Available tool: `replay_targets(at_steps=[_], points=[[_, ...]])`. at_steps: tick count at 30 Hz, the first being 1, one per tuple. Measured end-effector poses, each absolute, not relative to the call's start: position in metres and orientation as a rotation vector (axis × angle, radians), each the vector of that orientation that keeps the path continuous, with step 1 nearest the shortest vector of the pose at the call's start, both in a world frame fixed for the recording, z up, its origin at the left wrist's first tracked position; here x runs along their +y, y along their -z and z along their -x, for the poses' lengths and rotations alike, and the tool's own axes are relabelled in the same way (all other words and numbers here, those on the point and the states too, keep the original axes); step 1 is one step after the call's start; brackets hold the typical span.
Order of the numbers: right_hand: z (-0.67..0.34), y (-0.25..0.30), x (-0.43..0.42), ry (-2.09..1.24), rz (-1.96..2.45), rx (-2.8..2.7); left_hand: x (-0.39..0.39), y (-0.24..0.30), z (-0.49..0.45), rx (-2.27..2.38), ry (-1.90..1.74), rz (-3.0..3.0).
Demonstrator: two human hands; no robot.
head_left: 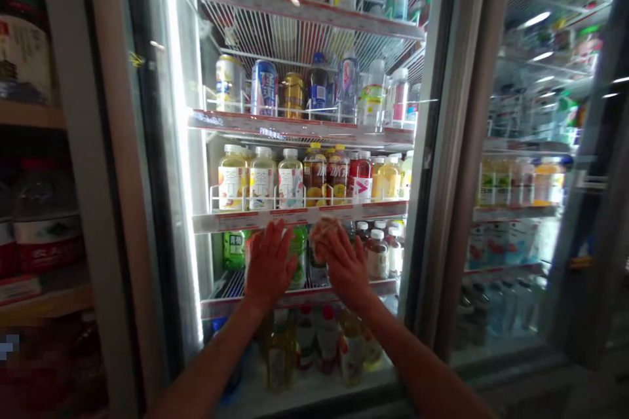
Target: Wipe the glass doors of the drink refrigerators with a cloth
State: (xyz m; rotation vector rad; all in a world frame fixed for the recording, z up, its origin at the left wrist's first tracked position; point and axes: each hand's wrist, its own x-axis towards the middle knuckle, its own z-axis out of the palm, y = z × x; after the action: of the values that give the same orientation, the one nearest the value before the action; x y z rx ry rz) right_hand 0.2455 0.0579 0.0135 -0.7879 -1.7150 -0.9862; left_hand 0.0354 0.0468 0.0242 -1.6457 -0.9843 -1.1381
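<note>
Both my arms reach into an open drinks fridge, to the shelf second from the bottom. My left hand (269, 263) lies with its fingers stretched out flat over a green-labelled bottle (297, 254). My right hand (341, 260) is beside it, fingers curled on a bottle (318, 263) whose label I cannot make out. Dark bottles with white caps (377, 251) stand just right of my right hand. Another green bottle (234, 249) stands left of my left hand.
Wire shelves above carry pale tea bottles (261, 178), amber bottles (326, 174) and cans (264, 86). The bottom shelf holds yellow and red-capped bottles (314, 340). The fridge door frame (432, 144) stands at right, a second glass-fronted fridge (531, 183) beyond it. Water bottles (44, 216) fill shelves at left.
</note>
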Motion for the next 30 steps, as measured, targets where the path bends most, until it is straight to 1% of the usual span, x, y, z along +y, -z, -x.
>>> replay_targets(at_steps=[2,5,7,8,12,13,14,18,19,21,24,26,30], points=[[-0.257,-0.013,0.06,0.993,0.82,-1.678,0.046,-0.024,-0.035,-0.987,1.136,1.66],[-0.283,-0.026,0.07,0.895,1.0,-1.278,0.047,-0.023,-0.035,-0.991,1.131,1.67],[-0.284,-0.034,0.074,0.851,1.03,-1.159,0.047,-0.022,-0.036,-0.998,1.132,1.667],[-0.278,-0.037,0.073,0.854,1.012,-1.206,0.048,-0.022,-0.036,-1.0,1.137,1.664],[-0.252,-0.033,0.063,0.961,0.816,-1.687,0.048,-0.023,-0.036,-0.995,1.148,1.652],[-0.254,-0.033,0.063,0.97,0.8,-1.72,0.047,-0.023,-0.036,-0.995,1.145,1.65],[-0.26,-0.035,0.064,0.962,0.82,-1.684,0.047,-0.023,-0.036,-0.998,1.136,1.652],[-0.293,-0.052,0.076,0.826,1.032,-1.187,0.047,-0.022,-0.036,-1.011,1.113,1.653],[-0.293,-0.056,0.077,0.808,1.045,-1.137,0.047,-0.022,-0.036,-1.009,1.114,1.652],[-0.283,-0.058,0.074,0.832,0.999,-1.245,0.047,-0.022,-0.036,-1.005,1.125,1.65],[-0.266,-0.051,0.066,0.945,0.815,-1.658,0.047,-0.023,-0.036,-0.994,1.138,1.643],[-0.271,-0.05,0.066,0.97,0.776,-1.714,0.047,-0.023,-0.036,-0.988,1.141,1.64],[-0.304,-0.066,0.08,0.824,1.0,-1.208,0.047,-0.023,-0.036,-0.982,1.142,1.645]])
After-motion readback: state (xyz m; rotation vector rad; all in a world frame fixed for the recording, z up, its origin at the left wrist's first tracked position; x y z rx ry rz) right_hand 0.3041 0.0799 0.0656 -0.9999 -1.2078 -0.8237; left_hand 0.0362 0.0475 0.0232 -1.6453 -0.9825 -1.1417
